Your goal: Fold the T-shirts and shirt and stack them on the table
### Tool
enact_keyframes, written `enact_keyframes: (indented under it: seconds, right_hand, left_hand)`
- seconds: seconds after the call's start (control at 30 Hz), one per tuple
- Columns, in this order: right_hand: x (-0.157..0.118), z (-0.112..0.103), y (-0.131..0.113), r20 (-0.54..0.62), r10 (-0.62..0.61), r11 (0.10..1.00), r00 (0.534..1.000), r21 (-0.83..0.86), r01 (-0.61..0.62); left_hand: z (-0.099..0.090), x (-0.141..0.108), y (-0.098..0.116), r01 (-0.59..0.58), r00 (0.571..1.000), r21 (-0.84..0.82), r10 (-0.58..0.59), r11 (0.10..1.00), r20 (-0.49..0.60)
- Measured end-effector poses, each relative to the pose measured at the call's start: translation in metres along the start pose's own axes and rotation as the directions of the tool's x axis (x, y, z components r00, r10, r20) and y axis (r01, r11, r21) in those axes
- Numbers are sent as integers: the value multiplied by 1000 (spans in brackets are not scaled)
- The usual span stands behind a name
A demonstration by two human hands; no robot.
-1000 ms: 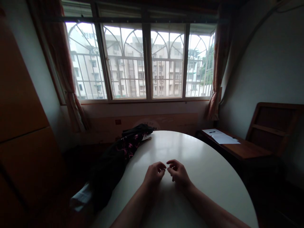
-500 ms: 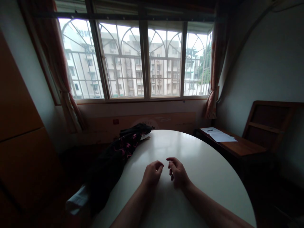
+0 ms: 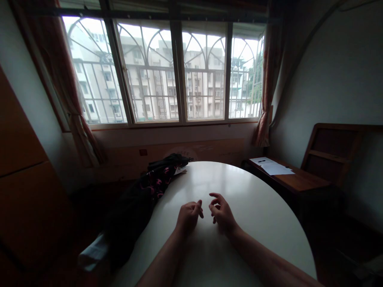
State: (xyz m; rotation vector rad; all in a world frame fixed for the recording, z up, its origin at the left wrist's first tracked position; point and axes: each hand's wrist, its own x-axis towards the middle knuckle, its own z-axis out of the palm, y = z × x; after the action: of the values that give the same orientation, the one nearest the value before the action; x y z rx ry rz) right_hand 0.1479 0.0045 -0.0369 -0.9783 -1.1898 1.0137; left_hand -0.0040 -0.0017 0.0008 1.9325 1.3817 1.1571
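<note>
My left hand (image 3: 188, 217) is above the white round table (image 3: 251, 223). Its fingers curl inward with the thumb lying over them, and nothing shows in it. Facing it across a narrow gap is my right hand (image 3: 223, 214). Its index finger stretches toward the left hand, the other fingers are bent and apart, and it holds nothing. Both forearms come in from the bottom edge. Whether the hands touch the tabletop I cannot tell. A dark garment with pink patterns (image 3: 155, 183) drapes over the table's left edge, closer to my left hand.
To the right stands a wooden bench or chair (image 3: 311, 182) bearing white papers (image 3: 271, 167) and a pen (image 3: 261, 161). A barred window (image 3: 203, 79) spans the far wall between curtains (image 3: 85, 135). A wooden cabinet (image 3: 24, 207) is at the left. Pale cloth (image 3: 93, 252) hangs low left.
My left thumb has risen and lies across its curled fingers, closing the earlier pinch gap. My right fingers have shifted slightly, still apart. The whole view has moved a little.
</note>
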Motion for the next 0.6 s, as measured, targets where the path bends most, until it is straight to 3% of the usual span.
enact_keyframes:
  seconds: [0.33, 0.6]
  right_hand:
    - [2, -1, -1, -17, -5, 1000, 1000, -3, 5]
    - [4, 0, -1, -17, -9, 1000, 1000, -6, 9]
  left_hand:
    - [0, 1, 2, 122, 992, 20, -122, 992, 38]
    - [-1, 1, 2, 119, 992, 12, -120, 993, 44]
